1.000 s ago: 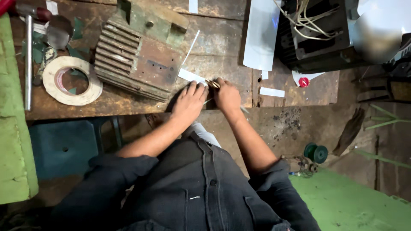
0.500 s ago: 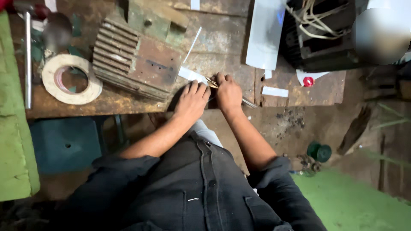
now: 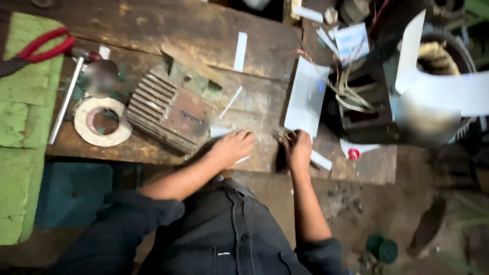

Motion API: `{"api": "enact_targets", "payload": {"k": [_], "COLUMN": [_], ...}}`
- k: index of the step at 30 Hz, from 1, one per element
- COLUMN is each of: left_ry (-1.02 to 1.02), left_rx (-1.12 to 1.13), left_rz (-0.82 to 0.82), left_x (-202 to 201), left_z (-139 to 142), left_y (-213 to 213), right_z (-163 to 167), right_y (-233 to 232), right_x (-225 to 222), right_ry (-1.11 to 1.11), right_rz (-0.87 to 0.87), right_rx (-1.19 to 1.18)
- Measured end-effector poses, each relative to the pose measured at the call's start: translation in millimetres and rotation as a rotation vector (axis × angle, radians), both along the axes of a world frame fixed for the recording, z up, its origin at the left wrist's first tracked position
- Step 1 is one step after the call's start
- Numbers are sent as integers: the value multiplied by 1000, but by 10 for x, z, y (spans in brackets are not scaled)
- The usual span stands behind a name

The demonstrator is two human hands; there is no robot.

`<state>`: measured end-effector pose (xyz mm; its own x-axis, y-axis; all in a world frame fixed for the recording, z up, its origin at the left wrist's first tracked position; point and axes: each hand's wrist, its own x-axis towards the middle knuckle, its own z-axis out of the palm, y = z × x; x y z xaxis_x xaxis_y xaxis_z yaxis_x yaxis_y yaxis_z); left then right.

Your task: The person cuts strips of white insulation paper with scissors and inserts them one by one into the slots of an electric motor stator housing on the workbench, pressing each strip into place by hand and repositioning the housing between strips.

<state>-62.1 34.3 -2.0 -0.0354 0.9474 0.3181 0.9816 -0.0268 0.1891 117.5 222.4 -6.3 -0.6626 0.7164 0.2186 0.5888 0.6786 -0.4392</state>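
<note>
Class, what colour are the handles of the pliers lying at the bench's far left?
Red, seen in the head view: the pliers rest on a green surface.

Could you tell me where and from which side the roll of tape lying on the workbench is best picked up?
The roll of tape lies flat, open core up, so probably from above: one finger inside the core, thumb on the outer rim. Its near side looks freest; a metal rod lies close on the left.

A worn wooden workbench (image 3: 168, 30) holds a ring-shaped roll of pale tape (image 3: 102, 122) beside a rusty finned metal block (image 3: 170, 114). Red-handled pliers (image 3: 38, 48) lie on a green painted surface (image 3: 20, 102) at the left edge. A long metal rod (image 3: 63, 104) lies near the tape, and a white paper sheet (image 3: 305, 97) lies toward the right.
</note>
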Motion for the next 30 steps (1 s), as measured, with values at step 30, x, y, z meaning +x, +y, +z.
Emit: {"api": "enact_targets", "payload": {"k": [30], "left_ry": [-383], "left_rx": [749], "left_rz": [1006], "left_x": [-238], "left_z": [988], "left_y": [-928], "right_z": [1365], "right_y": [-457], "right_x": [-804], "right_ry": [425], "right_rz": [754], "right_rx": [-117]}}
